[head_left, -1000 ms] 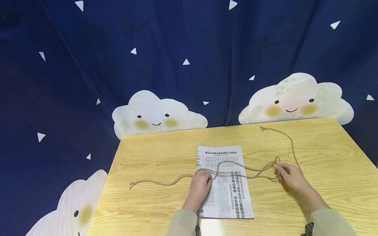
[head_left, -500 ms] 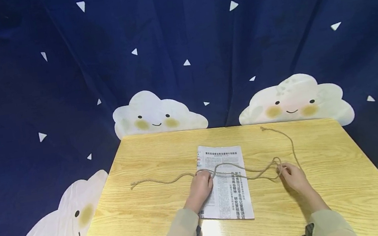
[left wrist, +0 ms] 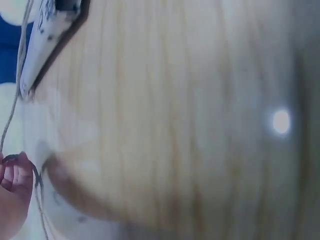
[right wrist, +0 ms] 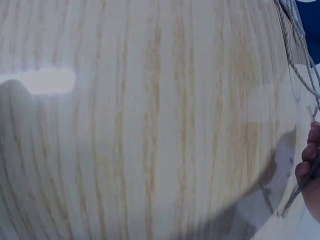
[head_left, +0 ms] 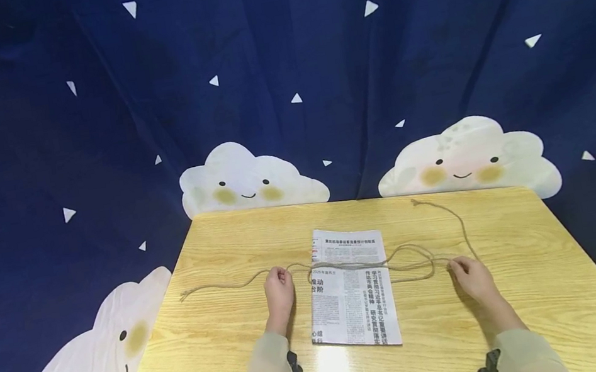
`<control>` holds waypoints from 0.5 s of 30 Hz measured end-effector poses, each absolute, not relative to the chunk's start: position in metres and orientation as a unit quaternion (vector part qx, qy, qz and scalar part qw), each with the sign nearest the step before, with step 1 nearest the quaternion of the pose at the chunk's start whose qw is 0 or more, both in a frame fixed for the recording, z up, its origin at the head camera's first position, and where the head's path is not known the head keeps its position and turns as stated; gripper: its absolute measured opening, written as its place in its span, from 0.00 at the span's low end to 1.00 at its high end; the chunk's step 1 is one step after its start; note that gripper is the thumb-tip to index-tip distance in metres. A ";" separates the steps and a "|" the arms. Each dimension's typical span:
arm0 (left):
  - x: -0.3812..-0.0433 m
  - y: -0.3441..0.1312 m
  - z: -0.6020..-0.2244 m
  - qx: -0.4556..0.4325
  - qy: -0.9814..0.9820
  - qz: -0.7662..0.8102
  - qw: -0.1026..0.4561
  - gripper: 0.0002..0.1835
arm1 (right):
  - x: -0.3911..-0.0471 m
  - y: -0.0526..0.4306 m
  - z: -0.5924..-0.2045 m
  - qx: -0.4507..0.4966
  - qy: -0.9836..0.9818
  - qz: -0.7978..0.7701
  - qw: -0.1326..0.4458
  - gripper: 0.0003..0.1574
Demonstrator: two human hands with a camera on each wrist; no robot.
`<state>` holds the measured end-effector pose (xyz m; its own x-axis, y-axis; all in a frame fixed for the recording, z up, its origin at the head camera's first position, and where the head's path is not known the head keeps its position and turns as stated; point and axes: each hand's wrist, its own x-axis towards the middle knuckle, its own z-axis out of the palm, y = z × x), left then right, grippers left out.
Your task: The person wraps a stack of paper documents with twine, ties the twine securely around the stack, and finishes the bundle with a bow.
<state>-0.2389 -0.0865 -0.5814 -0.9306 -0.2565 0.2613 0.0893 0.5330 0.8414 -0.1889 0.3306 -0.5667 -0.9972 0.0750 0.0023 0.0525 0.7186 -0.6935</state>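
A folded newspaper (head_left: 344,313) lies on the wooden table, its edge also visible in the left wrist view. Thin brown rope (head_left: 220,285) runs across it in loose loops. Just left of the paper, my left hand (head_left: 280,293) pinches the rope, and a loose end trails away leftward. To the right of the paper, my right hand (head_left: 472,276) holds another stretch between thumb and fingers. From there the other end curves up toward the table's far edge. Each wrist view catches its hand only at the border, with rope in the fingers (left wrist: 20,175).
The wooden table (head_left: 231,360) reaches back to a dark blue curtain (head_left: 255,46) printed with clouds and white triangles. A bright light reflection shows on the tabletop in front of the newspaper. Dark wrist devices (head_left: 295,367) sit at both sleeves.
My left hand has moved left off the newspaper, drawing the rope with it. The strands over the paper lie straighter and the loop on the right has changed shape. The right hand has shifted slightly right.
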 end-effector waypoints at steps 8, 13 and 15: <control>-0.237 -0.097 -0.585 0.119 -0.823 -0.525 0.180 0.04 | -0.186 0.332 -0.568 -0.064 -0.939 0.335 0.034 0.23; -0.238 -0.094 -0.585 0.101 -0.838 -0.503 0.188 0.05 | -0.185 0.333 -0.570 -0.062 -0.947 0.313 0.035 0.22; -0.239 -0.090 -0.583 0.076 -0.855 -0.477 0.191 0.10 | -0.185 0.331 -0.570 -0.053 -0.949 0.309 0.035 0.20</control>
